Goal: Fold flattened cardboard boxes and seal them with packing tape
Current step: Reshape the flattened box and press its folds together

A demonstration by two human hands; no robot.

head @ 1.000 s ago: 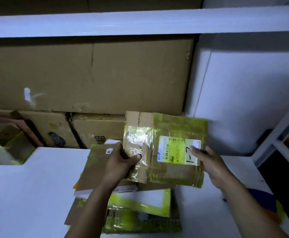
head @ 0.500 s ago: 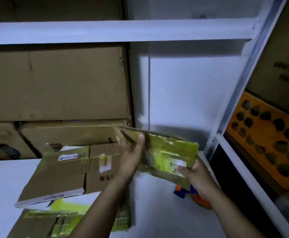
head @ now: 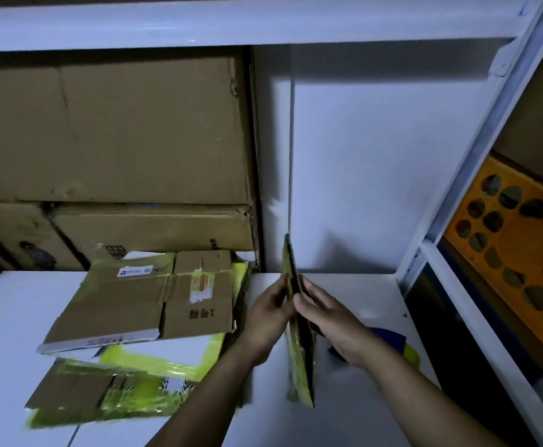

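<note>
A flattened cardboard box (head: 299, 356) wrapped in yellow-green tape stands on edge above the white table (head: 354, 414), seen edge-on. My left hand (head: 268, 321) grips it from the left side and my right hand (head: 331, 324) holds it from the right, fingers against its face. To the left lies a pile of other flattened boxes (head: 141, 304), brown card with yellow tape and labels. A roll of tape (head: 389, 341) in blue and yellow shows partly behind my right wrist.
Large brown cartons (head: 112, 130) are stacked at the back under a white shelf (head: 231, 24). A white shelf post (head: 476, 175) rises on the right, with an orange sheet with dark round holes (head: 515, 253) beyond it.
The box has turned from facing me, label visible, to standing edge-on between both hands. It moved right of the pile and the view swung right.
</note>
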